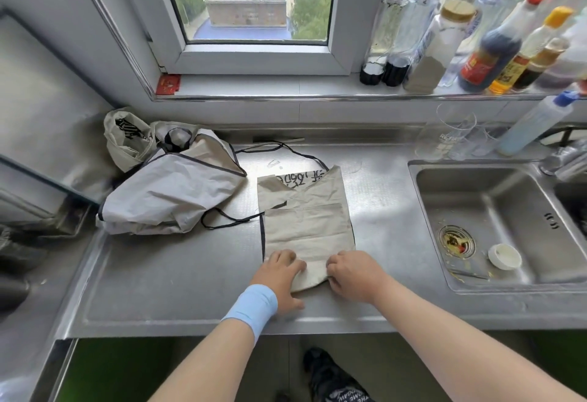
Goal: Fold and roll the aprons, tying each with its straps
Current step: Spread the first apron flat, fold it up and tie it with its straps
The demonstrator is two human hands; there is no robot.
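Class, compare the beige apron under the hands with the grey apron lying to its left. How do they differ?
The beige apron lies folded into a flat, narrow strip; the grey apron sits in a crumpled heap. The left hand and right hand grip the beige apron's near end, which curls into a roll; no hand touches the grey apron. Both have dark edging and lie on the steel counter.

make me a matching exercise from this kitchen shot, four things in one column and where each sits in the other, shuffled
Things
1. folded beige apron
2. crumpled grey apron
3. white cap
4. dark sauce bottle

Places
a. in the sink, beside the drain
b. on the window sill
c. flat at the middle of the counter
d. heaped at the counter's left side

Pairs: 1-c, 2-d, 3-a, 4-b
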